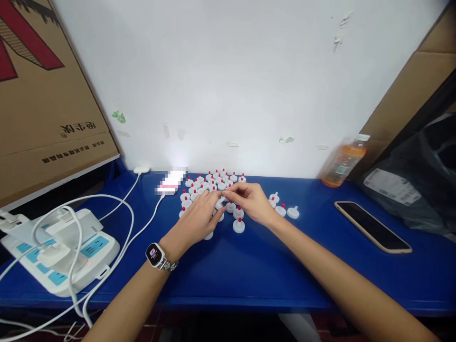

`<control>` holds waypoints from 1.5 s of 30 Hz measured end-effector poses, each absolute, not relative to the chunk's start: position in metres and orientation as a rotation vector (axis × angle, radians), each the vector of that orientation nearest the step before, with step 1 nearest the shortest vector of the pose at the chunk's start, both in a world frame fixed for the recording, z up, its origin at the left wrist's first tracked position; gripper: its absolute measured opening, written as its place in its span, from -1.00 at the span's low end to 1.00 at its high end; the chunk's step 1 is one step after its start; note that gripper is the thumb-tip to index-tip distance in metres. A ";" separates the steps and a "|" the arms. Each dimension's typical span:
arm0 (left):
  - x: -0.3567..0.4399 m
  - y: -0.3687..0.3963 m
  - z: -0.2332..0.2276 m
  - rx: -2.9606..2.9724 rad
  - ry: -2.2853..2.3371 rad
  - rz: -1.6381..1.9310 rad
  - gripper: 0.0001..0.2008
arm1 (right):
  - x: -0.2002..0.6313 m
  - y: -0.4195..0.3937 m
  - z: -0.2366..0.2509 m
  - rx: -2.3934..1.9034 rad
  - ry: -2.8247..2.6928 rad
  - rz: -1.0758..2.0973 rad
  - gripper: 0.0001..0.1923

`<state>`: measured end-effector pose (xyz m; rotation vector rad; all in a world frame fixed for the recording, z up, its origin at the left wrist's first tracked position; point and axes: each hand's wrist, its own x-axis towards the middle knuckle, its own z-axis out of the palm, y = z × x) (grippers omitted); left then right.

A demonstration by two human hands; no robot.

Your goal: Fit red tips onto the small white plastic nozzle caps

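Around our hands, we see a blue counter (221, 270) set against a white wall. To the left sits a white power strip (60, 251) with chargers plugged in and white cables (117, 213) looping off it, one running up to a small white device (170, 183) near the wall whose face is blurred. A big cardboard box (42, 95) leans at the far left; it carries printed characters and a red pattern, too skewed for us to read. On the right stand an orange drink bottle (342, 164) with a label we cannot make out, a dark phone (372, 226) lying face up, and a black plastic bag (420, 185) bearing a white shipping label, its print too small to read. A smartwatch (155, 254) with a lit screen sits on our left wrist. In the middle, by the wall, lies a cluster of small white caps with red tips (213, 183), a few strays to the right (285, 210). Our left hand (199, 216) rests over the cluster's near edge, its grip partly curled, and our right hand (251, 199) meets it fingertip to fingertip, pinched together on something small; whether a cap is held there we cannot tell.
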<state>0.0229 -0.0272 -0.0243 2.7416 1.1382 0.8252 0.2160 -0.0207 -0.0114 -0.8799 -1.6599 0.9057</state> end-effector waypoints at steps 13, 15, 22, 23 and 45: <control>0.022 -0.021 -0.021 2.681 1.112 0.971 -0.47 | 0.204 -0.014 -0.003 -0.893 -1.718 0.797 -0.67; 0.017 -0.015 -0.021 2.661 1.198 1.054 -0.38 | 0.209 -0.003 0.004 -0.962 -1.800 0.710 -0.71; 0.007 -0.015 -0.017 2.635 1.299 1.107 -0.64 | 0.216 0.033 -0.004 -1.084 -2.266 0.595 -0.86; 0.008 -0.016 -0.018 2.645 1.287 1.084 -0.66 | 0.214 0.036 -0.007 -1.083 -2.317 0.546 -0.88; 0.094 -0.020 0.005 2.806 0.904 0.849 -0.81 | 0.352 -0.060 -0.009 -1.528 -1.662 0.213 -0.58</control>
